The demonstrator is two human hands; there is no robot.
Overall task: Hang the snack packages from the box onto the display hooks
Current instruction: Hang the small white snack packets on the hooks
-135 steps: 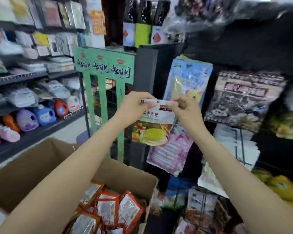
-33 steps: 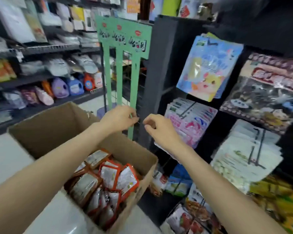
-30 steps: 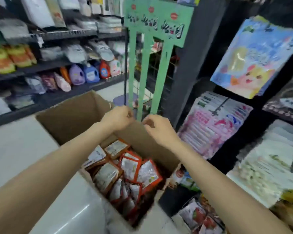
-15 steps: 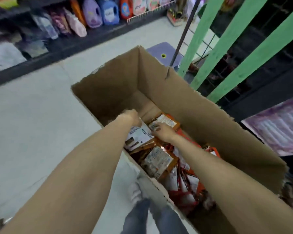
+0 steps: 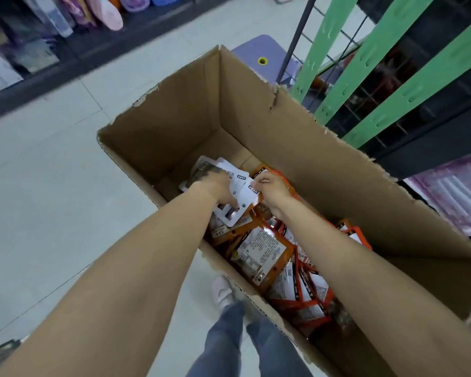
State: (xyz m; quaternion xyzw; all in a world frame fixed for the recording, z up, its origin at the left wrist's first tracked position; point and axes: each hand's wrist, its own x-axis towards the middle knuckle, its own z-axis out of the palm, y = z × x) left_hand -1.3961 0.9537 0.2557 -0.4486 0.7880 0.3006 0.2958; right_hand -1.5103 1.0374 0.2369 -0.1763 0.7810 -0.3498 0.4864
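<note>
An open cardboard box (image 5: 324, 148) stands on the floor below me, holding several orange-edged snack packages (image 5: 261, 254) and some white-backed ones. Both my hands are down inside it. My left hand (image 5: 215, 186) grips a white snack package (image 5: 239, 197) from its left side. My right hand (image 5: 269, 186) pinches the same package at its right edge. The display hooks are out of view.
A green slotted display stand (image 5: 375, 63) with a black wire grid rises right behind the box. A purple stool (image 5: 261, 58) sits beyond the box. Low shelves with bottles (image 5: 106, 12) line the far side of the pale tiled floor. My legs and shoe (image 5: 223, 292) are beside the box.
After hanging a package, both hands came down from the rack into the box. They have since taken hold of a white package and lifted it slightly off the pile.
</note>
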